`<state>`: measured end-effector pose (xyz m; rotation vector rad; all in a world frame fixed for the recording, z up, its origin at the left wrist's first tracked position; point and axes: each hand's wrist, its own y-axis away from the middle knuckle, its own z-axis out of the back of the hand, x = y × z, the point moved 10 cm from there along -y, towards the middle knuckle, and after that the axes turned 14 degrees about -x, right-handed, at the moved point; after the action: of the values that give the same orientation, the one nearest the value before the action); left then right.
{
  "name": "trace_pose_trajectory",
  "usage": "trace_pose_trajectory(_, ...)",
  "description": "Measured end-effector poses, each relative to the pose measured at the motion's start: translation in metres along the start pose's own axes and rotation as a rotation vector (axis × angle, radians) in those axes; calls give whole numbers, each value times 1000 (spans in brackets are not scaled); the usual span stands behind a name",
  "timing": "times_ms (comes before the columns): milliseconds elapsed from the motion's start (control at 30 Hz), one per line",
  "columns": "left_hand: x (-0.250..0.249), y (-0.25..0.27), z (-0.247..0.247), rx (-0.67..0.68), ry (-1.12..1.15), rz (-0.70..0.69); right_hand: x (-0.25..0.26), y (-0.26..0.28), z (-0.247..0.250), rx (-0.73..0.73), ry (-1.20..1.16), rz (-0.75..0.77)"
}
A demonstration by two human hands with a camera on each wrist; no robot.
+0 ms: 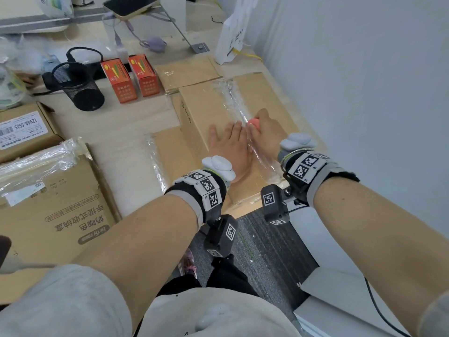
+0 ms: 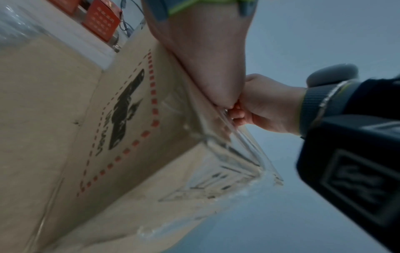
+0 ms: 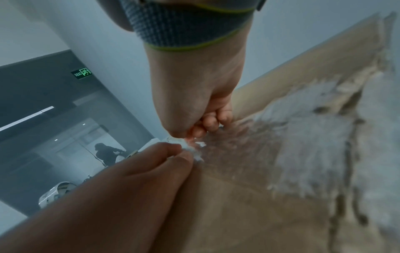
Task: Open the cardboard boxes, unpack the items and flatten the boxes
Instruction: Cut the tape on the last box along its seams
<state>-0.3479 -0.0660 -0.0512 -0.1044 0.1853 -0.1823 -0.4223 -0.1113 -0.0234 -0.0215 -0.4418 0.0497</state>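
Note:
A brown cardboard box [image 1: 201,105] stands at the table's right end, sealed lengthwise with clear tape [image 1: 233,98]. My left hand [image 1: 227,139] lies flat on its top, fingers straight, just left of the tape seam. Beside it my right hand [image 1: 263,127] grips a small red-orange tool [image 1: 254,123] on the seam; the tool's tip is hidden. In the left wrist view the left palm [image 2: 203,59] presses the box [image 2: 140,154], with the right hand [image 2: 266,106] fisted beside it. The right wrist view has the right hand [image 3: 194,102] curled beside the left hand [image 3: 129,179].
Two orange cartons [image 1: 119,80] and a tipped black mesh cup [image 1: 77,86] sit behind the box on the left. Flat cardboard [image 1: 56,203] and a labelled box [image 1: 24,127] lie at left. A white bag [image 1: 230,32] stands behind; a wall [image 1: 364,93] closes the right.

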Motion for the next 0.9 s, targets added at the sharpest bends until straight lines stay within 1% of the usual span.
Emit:
trace_pose_trajectory(200,-6,12,-2,18,-21,9,-3,1,-4,37,66,-9)
trace_pose_trajectory(500,-7,12,-1,7,-10,6,-6,9,-1,-5,53,-14)
trace_pose_trajectory(900,-4,11,-1,-22,0,9,-7,16,-1,-22,67,54)
